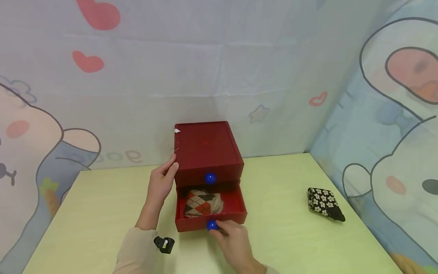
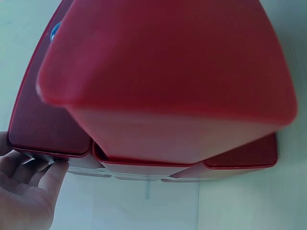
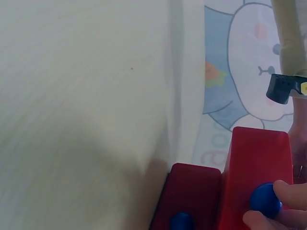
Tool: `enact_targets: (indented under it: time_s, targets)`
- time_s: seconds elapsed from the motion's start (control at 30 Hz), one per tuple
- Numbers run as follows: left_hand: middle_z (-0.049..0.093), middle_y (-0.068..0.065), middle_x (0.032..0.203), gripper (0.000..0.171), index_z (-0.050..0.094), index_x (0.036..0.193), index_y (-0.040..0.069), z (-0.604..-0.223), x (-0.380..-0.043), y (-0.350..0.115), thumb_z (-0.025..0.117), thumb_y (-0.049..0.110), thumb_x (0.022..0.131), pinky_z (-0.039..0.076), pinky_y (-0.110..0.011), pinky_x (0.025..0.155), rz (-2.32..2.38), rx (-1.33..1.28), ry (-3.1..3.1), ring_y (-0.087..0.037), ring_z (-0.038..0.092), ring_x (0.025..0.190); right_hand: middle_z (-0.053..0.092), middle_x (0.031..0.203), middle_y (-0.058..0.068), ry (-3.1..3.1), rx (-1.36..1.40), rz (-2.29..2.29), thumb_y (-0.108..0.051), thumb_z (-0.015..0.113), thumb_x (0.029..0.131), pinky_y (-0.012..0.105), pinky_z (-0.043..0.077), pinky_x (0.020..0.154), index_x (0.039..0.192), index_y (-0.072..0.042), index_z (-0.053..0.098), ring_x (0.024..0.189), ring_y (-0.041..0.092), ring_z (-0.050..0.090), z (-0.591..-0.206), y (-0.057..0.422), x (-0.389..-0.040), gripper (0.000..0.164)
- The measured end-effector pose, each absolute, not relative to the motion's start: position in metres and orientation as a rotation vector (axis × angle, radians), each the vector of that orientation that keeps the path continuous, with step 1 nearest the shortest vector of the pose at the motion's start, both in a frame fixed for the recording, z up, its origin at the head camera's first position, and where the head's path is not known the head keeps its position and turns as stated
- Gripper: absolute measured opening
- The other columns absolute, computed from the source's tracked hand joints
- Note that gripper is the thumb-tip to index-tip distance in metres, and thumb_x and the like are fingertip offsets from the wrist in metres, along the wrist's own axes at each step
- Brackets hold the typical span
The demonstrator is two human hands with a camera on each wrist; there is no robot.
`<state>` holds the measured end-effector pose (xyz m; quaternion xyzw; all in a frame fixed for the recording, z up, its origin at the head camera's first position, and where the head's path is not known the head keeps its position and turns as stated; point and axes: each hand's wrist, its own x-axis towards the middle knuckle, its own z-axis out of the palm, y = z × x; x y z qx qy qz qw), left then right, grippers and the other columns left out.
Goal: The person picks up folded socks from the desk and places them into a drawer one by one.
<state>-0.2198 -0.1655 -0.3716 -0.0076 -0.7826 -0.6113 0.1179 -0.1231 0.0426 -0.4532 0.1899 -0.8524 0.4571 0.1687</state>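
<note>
A red two-drawer cabinet (image 1: 207,144) stands on the table against the back curtain. Its lower drawer (image 1: 236,201) is pulled out, and inside lies an argyle-patterned sock (image 1: 198,203), folded up, in beige, orange and dark brown. My right hand (image 1: 234,239) pinches the lower drawer's round blue knob (image 1: 212,225) between thumb and fingers; the right wrist view shows this hold on the knob (image 3: 265,200) too. My left hand (image 1: 162,182) rests its fingers against the cabinet's left side, near the upper front corner. The upper drawer, with its own blue knob (image 1: 210,178), is closed.
A folded black sock with white flowers (image 1: 323,203) lies toward the right of the yellow-green table (image 1: 280,228). A cartoon-printed curtain (image 1: 219,76) borders the table at the back and sides. A small black device (image 1: 164,244) is strapped to the left wrist.
</note>
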Motion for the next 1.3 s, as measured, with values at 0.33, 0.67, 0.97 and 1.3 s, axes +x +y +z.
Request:
enact_targets:
  time_s: [0.33,0.67,0.97,1.3]
  targets:
    - [0.043,-0.005,0.139,0.043,0.045,0.136,0.006,-0.371,-0.222,-0.168,0.049,0.022,0.096,0.032,-0.032,0.106,-1.778,0.002,-2.291,-0.018,0.037,0.131,0.068,0.085,0.015,-2.331,0.613,1.214,-0.001,0.073,0.074,0.013,0.051,0.062,0.093,0.011,0.069,0.071,0.017,0.067,-0.454,0.038,-0.125,0.022]
    - [0.043,-0.004,0.14,0.043,0.045,0.136,0.007,-0.373,-0.222,-0.168,0.049,0.022,0.096,0.032,-0.033,0.106,-1.783,0.008,-2.298,-0.018,0.036,0.131,0.068,0.086,0.015,-2.306,0.609,1.095,0.0,0.074,0.074,0.019,0.054,0.063,0.093,0.01,0.069,0.073,0.018,0.066,-0.456,0.038,-0.134,0.022]
    - [0.042,-0.003,0.14,0.043,0.045,0.136,0.007,-0.37,-0.22,-0.167,0.05,0.023,0.096,0.032,-0.033,0.106,-1.803,-0.001,-2.289,-0.017,0.036,0.131,0.069,0.083,0.016,-2.266,0.61,1.077,-0.001,0.075,0.073,0.019,0.054,0.06,0.091,0.01,0.07,0.069,0.019,0.067,-0.458,0.034,-0.164,0.022]
    - [0.043,-0.003,0.14,0.043,0.045,0.136,0.007,-0.373,-0.221,-0.166,0.05,0.022,0.096,0.031,-0.031,0.107,-1.814,-0.019,-2.28,-0.016,0.036,0.131,0.068,0.081,0.018,-2.304,0.537,1.085,-0.004,0.074,0.076,0.02,0.053,0.056,0.092,0.01,0.07,0.066,0.019,0.066,-0.456,0.027,-0.192,0.022]
